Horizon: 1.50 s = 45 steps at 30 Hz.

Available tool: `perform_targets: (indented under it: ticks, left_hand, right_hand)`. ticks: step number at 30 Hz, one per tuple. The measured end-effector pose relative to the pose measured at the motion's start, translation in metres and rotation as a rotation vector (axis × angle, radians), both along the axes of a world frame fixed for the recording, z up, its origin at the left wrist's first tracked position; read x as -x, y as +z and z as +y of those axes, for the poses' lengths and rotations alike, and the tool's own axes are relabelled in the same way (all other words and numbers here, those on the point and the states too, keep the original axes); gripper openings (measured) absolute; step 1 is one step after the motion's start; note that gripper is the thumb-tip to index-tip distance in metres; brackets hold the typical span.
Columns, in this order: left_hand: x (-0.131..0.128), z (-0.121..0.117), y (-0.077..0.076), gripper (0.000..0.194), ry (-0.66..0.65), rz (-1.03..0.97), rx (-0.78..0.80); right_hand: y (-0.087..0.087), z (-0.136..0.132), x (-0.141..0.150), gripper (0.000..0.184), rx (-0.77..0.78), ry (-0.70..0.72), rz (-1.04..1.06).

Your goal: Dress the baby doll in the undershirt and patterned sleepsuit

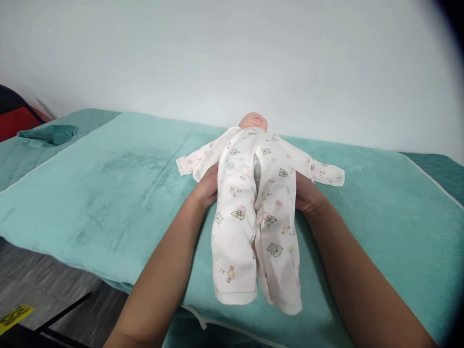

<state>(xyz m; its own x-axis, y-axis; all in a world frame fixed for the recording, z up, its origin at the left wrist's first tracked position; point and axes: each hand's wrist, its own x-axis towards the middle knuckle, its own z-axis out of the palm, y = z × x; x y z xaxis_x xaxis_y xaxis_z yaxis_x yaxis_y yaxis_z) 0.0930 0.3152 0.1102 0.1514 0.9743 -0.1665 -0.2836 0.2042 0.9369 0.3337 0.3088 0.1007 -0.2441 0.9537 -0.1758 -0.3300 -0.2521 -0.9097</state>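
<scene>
A baby doll (253,120) lies on its back with its head toward the wall. It wears a white printed jacket (217,147), both sleeves spread outward. White baby pants (236,232) with bear and bee prints lie over its front, legs pointing toward me, and a gap shows at the crotch. At the left side of the pants, my left hand (209,186) grips the cloth near the hip. My right hand (306,192) holds the opposite side at about the same height. Fingers of both hands are mostly hidden behind the fabric.
A teal padded cover (108,193) with white edging spreads over the table, against a pale wall (217,58). Folded teal cloth (49,134) and a red and black item (16,121) are at the far left. A black bar with a yellow label (16,316) stands at lower left.
</scene>
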Motion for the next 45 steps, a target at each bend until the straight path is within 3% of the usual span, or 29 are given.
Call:
perform_targets:
  ticks: [7,13,22,30,39,45]
  left_hand:
    - [0.0,0.001,-0.003,0.04,-0.072,-0.035,-0.026]
    - [-0.003,-0.002,0.0,0.033,0.016,0.009,-0.081]
    - [0.002,0.008,-0.016,0.036,-0.018,-0.061,-0.091]
    - [-0.001,0.008,-0.012,0.041,-0.073,-0.116,-0.075]
    - [0.001,0.007,-0.012,0.039,-0.068,-0.046,-0.067]
    - [-0.004,0.008,-0.015,0.04,-0.035,-0.127,-0.09]
  right_hand:
    - [-0.006,0.0,-0.015,0.032,-0.07,0.007,-0.033]
    - [-0.008,0.003,-0.014,0.038,-0.028,0.018,-0.111]
    - [-0.006,0.005,-0.007,0.033,0.096,-0.016,-0.117]
    - [-0.004,0.002,-0.006,0.029,0.047,-0.04,-0.2]
    - [-0.009,0.002,-0.004,0.031,0.001,-0.096,-0.228]
    - [-0.007,0.0,-0.002,0.032,-0.003,-0.103,-0.225]
